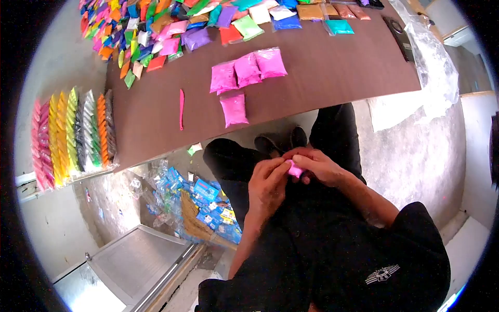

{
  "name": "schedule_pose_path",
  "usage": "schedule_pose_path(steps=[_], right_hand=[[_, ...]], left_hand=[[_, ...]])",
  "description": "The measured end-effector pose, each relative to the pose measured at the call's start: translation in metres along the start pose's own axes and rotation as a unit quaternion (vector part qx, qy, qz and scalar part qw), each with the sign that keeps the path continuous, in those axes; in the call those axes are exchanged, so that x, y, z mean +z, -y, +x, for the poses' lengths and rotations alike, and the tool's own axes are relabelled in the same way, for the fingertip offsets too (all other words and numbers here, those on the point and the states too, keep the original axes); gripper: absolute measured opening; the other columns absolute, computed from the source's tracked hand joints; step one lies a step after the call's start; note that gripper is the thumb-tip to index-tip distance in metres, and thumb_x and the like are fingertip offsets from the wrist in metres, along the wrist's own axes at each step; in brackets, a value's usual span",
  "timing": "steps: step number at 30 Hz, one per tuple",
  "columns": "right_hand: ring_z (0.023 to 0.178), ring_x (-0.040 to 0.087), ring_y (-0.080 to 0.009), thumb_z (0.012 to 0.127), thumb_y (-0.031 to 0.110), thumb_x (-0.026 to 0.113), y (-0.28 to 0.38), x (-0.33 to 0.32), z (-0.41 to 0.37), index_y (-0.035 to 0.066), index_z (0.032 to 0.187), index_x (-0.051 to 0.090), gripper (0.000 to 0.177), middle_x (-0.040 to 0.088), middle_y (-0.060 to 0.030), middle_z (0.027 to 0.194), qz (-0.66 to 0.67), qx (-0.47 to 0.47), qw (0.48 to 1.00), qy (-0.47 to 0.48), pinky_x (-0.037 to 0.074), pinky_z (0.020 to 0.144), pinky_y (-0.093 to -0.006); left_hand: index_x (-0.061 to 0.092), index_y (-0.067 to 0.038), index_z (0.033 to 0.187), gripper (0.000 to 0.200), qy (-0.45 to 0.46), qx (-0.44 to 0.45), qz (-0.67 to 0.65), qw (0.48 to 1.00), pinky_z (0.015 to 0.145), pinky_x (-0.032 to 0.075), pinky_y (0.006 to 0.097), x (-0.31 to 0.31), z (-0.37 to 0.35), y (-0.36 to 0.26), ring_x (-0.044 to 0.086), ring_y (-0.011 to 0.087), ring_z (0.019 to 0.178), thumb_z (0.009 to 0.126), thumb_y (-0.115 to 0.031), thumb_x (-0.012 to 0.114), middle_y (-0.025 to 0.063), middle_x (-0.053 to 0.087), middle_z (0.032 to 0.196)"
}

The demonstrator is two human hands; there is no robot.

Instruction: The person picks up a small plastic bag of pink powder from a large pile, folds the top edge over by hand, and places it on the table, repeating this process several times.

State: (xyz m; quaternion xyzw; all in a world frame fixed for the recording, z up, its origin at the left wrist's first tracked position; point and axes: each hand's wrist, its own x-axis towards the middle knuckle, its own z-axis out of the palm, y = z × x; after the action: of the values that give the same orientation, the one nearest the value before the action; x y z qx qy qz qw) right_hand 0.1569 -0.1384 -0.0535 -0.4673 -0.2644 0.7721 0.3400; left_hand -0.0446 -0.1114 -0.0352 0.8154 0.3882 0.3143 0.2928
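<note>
Above my lap, my left hand [268, 183] and my right hand [317, 165] pinch one small pink packet [295, 169] between their fingertips. Part of the packet is hidden by the fingers. On the brown table [322, 70] in front of me lie several pink packets [248, 69] in a close row. One more pink packet [234, 110] lies just below them, near the table edge. To its left is a thin pink plastic tool [181, 110], lying lengthwise.
Many coloured packets [197, 39] are heaped at the table's far left. Stacked coloured bundles [70, 138] stand at the left edge. A dark phone-like object [399, 39] and clear plastic sheeting [434, 62] are at the right. Blue wrappers [207, 191] and a broom [195, 217] lie below.
</note>
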Motion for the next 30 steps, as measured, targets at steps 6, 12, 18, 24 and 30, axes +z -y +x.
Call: schedule_pose_path(steps=[6, 12, 18, 24, 30], right_hand=[[0.092, 0.064, -0.0134, 0.095, 0.014, 0.067, -0.010, 0.005, 0.004, 0.000, 0.135, 0.055, 0.044, 0.068, -0.0082, 0.112, 0.028, -0.096, 0.994, -0.038, 0.053, 0.075, -0.0278], [0.103, 0.067, -0.0152, 0.093, 0.008, 0.069, -0.015, 0.010, 0.011, -0.002, 0.130, 0.059, 0.040, 0.069, -0.0098, 0.115, -0.019, -0.144, 0.988, -0.056, 0.055, 0.091, -0.0308], [0.095, 0.069, -0.0139, 0.095, 0.012, 0.070, -0.006, 0.017, 0.009, -0.003, 0.116, 0.066, 0.026, 0.073, -0.0080, 0.102, -0.031, -0.149, 0.987, -0.060, 0.056, 0.088, -0.0295], [0.088, 0.069, -0.0120, 0.095, 0.012, 0.069, -0.009, 0.017, 0.008, -0.003, 0.107, 0.070, 0.019, 0.073, -0.0063, 0.095, -0.066, -0.169, 0.980, -0.082, 0.056, 0.081, -0.0285], [0.087, 0.066, -0.0099, 0.095, 0.011, 0.068, -0.019, 0.017, 0.013, -0.001, 0.103, 0.070, 0.015, 0.072, -0.0048, 0.094, -0.104, -0.203, 0.968, -0.107, 0.055, 0.079, -0.0276]], left_hand=[[0.067, -0.003, 0.121, 0.031, -0.072, -0.214, -0.132, 0.965, 0.090, 0.053, 0.0345, 0.000, 0.000, -0.013, 0.066, 0.0231, 0.104, 0.090, -0.001, 0.069, 0.0125, 0.068, 0.115], [0.069, 0.000, 0.117, 0.027, -0.017, -0.355, -0.289, 0.889, 0.089, 0.049, 0.0276, -0.006, 0.001, -0.012, 0.062, 0.0141, 0.097, 0.095, -0.016, 0.069, 0.0050, 0.070, 0.105], [0.072, 0.000, 0.103, 0.017, -0.044, -0.354, -0.265, 0.896, 0.080, 0.050, 0.0251, -0.007, 0.002, -0.008, 0.062, 0.0098, 0.088, 0.097, -0.014, 0.067, 0.0036, 0.071, 0.095], [0.070, 0.001, 0.102, 0.013, -0.025, -0.339, -0.229, 0.912, 0.077, 0.049, 0.0245, -0.001, -0.003, -0.007, 0.062, 0.0110, 0.086, 0.095, -0.010, 0.069, 0.0057, 0.071, 0.094], [0.070, 0.000, 0.104, 0.015, -0.022, -0.362, -0.287, 0.887, 0.074, 0.049, 0.0239, 0.001, -0.003, -0.006, 0.061, 0.0093, 0.083, 0.097, -0.013, 0.068, 0.0034, 0.069, 0.089]])
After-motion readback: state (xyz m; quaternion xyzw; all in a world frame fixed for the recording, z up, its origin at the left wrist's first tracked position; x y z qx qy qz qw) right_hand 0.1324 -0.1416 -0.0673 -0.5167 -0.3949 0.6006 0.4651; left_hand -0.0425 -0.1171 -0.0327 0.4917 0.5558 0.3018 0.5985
